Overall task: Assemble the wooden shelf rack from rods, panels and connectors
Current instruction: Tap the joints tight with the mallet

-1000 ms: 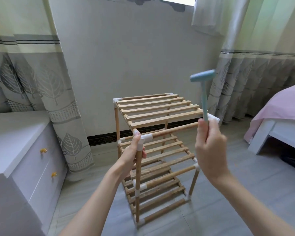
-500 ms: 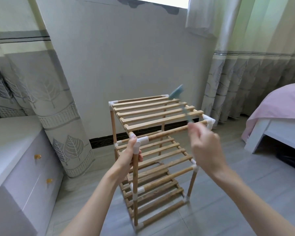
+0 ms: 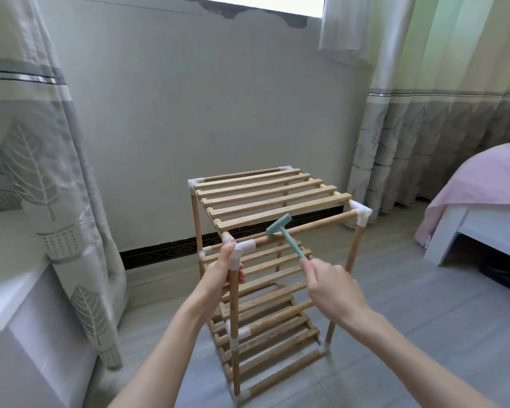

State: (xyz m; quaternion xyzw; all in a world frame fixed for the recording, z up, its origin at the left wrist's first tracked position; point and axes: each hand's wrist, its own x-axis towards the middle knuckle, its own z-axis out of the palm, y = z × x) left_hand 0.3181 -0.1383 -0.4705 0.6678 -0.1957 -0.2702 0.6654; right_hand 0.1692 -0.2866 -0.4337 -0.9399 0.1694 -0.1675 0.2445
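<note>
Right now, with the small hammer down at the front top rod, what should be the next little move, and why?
Probably lift the teal hammer and tap again nearer the white corner connector. The right hand holds its handle, its head lies at the front top rod, and the left hand steadies the post under that connector, so this joint seems to be the one being seated.

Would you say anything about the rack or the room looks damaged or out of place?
The shelf rack stands upright and looks intact. The one flaw is on the wall: the paint is chipped in a dark, ragged patch just below the window.
</note>
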